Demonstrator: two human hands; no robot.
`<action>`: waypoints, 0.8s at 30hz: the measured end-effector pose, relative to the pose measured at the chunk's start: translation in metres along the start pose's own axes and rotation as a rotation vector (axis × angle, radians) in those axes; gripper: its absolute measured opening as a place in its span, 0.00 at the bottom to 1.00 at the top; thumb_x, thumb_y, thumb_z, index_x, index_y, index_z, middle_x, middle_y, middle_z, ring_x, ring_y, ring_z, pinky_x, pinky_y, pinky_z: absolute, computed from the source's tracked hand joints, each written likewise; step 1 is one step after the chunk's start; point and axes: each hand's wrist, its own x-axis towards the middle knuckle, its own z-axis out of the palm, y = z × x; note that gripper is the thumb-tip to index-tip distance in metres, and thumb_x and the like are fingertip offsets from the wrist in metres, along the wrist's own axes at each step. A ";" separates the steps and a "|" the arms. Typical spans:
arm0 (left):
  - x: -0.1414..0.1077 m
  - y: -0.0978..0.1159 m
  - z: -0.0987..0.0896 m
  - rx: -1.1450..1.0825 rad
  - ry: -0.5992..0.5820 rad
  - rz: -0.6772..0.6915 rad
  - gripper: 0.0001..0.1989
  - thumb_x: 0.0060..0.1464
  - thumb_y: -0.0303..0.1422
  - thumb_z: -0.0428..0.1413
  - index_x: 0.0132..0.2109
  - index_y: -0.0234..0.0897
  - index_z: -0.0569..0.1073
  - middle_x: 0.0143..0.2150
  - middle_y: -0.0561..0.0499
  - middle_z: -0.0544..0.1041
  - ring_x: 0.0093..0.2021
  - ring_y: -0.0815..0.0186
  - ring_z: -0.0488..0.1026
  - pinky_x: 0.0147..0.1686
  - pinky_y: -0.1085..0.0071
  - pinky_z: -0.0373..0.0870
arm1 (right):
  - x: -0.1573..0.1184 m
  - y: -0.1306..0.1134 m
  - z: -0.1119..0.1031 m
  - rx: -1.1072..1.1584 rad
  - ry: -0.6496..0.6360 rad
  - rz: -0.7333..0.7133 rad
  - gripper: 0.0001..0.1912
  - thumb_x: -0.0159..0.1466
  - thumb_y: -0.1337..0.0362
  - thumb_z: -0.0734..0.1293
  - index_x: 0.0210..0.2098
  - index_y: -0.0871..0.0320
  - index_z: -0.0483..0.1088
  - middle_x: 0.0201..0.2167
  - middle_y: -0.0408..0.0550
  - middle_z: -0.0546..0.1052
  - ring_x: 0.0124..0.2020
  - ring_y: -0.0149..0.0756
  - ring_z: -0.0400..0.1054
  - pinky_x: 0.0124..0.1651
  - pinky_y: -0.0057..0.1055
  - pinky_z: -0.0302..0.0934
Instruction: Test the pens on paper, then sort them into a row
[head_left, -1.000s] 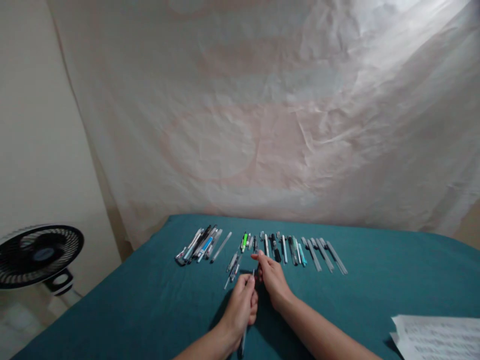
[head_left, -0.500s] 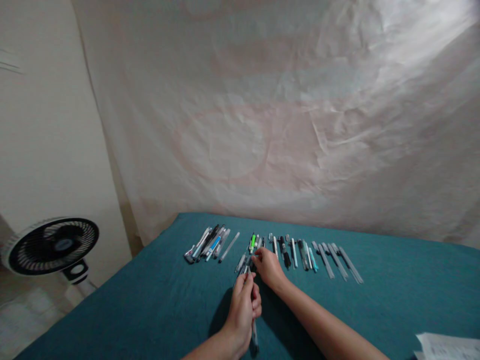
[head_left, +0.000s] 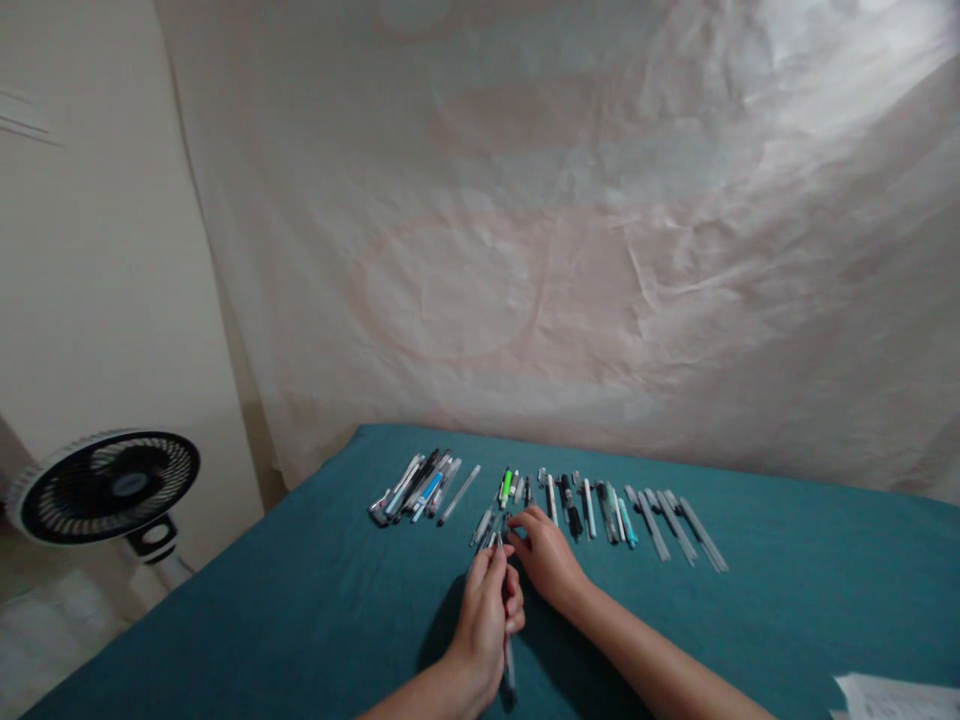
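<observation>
- Two hands meet at the middle of the teal bench, right in front of us.
- Our left hand has its fingers clamped on a dark pen; the barrel runs down past the palm toward us and the tip end pokes up between the fingertips.
- Our right hand sits just beside the left, fingers drawn together at the pen's top end; whether they actually pinch anything there, we cannot tell.
- Just beyond the fingertips lie a few loose grey pens, slanted on the cloth.
- Farther back a long row of pens stretches off to the right, laid side by side, with a green-capped pen near its left end.
- Over on the left, a bundle of pens lies bunched and overlapping, apart from the row.
- A black fan stands off the bench at far left.
- A sheet of paper peeks in at the bottom right corner.
- A wrinkled pale cloth hangs as backdrop behind it all.
</observation>
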 end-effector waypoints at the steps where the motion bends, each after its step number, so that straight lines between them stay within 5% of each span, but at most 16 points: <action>1: 0.000 0.000 0.000 0.007 -0.007 -0.002 0.18 0.46 0.47 0.53 0.36 0.37 0.61 0.22 0.59 0.58 0.17 0.79 0.52 0.15 0.81 0.42 | -0.001 -0.002 -0.001 0.058 -0.009 0.036 0.09 0.57 0.63 0.60 0.30 0.60 0.70 0.31 0.49 0.70 0.33 0.35 0.66 0.37 0.27 0.57; 6: 0.001 -0.001 0.001 0.077 -0.064 -0.008 0.16 0.48 0.46 0.51 0.31 0.36 0.59 0.22 0.59 0.57 0.17 0.80 0.52 0.15 0.81 0.41 | -0.010 -0.018 -0.008 0.501 -0.184 0.315 0.21 0.59 0.50 0.55 0.24 0.61 0.65 0.15 0.40 0.65 0.16 0.28 0.59 0.19 0.23 0.51; 12: 0.006 -0.004 0.001 0.173 -0.216 -0.036 0.15 0.52 0.43 0.48 0.34 0.34 0.61 0.24 0.57 0.60 0.17 0.80 0.51 0.14 0.81 0.42 | -0.022 -0.012 -0.018 0.758 -0.154 0.422 0.19 0.51 0.49 0.65 0.21 0.60 0.62 0.13 0.36 0.62 0.13 0.24 0.58 0.18 0.22 0.47; 18: 0.010 -0.011 -0.001 0.311 -0.173 -0.015 0.14 0.49 0.41 0.52 0.36 0.34 0.60 0.26 0.55 0.65 0.19 0.77 0.58 0.16 0.80 0.51 | -0.021 0.004 -0.022 0.905 0.034 0.533 0.18 0.47 0.51 0.69 0.21 0.61 0.65 0.17 0.37 0.62 0.17 0.22 0.53 0.21 0.21 0.47; 24: 0.009 -0.010 0.001 0.273 -0.203 -0.049 0.15 0.49 0.44 0.51 0.32 0.35 0.60 0.24 0.57 0.63 0.17 0.79 0.55 0.16 0.80 0.48 | -0.021 0.004 -0.028 0.995 -0.031 0.548 0.17 0.48 0.52 0.69 0.24 0.62 0.68 0.18 0.39 0.65 0.19 0.23 0.55 0.23 0.21 0.49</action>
